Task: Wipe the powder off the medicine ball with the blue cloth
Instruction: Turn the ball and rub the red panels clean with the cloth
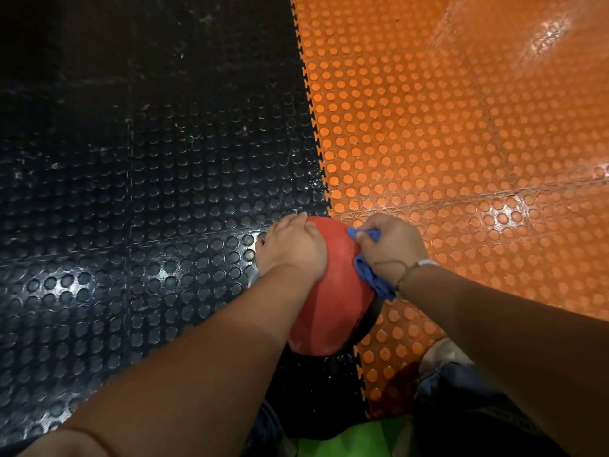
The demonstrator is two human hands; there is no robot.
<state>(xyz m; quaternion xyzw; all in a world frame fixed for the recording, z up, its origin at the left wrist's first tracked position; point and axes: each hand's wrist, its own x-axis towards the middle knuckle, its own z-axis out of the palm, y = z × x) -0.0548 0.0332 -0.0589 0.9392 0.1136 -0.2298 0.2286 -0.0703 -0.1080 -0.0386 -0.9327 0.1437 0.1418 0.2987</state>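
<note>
The ball (333, 291) sat on the mat (164, 192), under the left hand (291, 249), which lay spread flat; the right hand (392, 245) clenched the cloth (372, 275) against its side. Probably heavy and smooth; best steadied from above.

Ball (333, 291): red, with a black section at its lower right edge and faint pale smears across the red. Cloth (372, 275): plain blue. Black mat (148, 192): rows of raised round studs throughout. Orange mat (445, 127): same stud pattern. Seam (316, 127) between them: toothed, black interlocking with orange. Wristband (426, 262): white. Jeans (461, 407): dark blue. Shoe (441, 352): pale grey. Patch (346, 437) at bottom edge: bright green.
</note>
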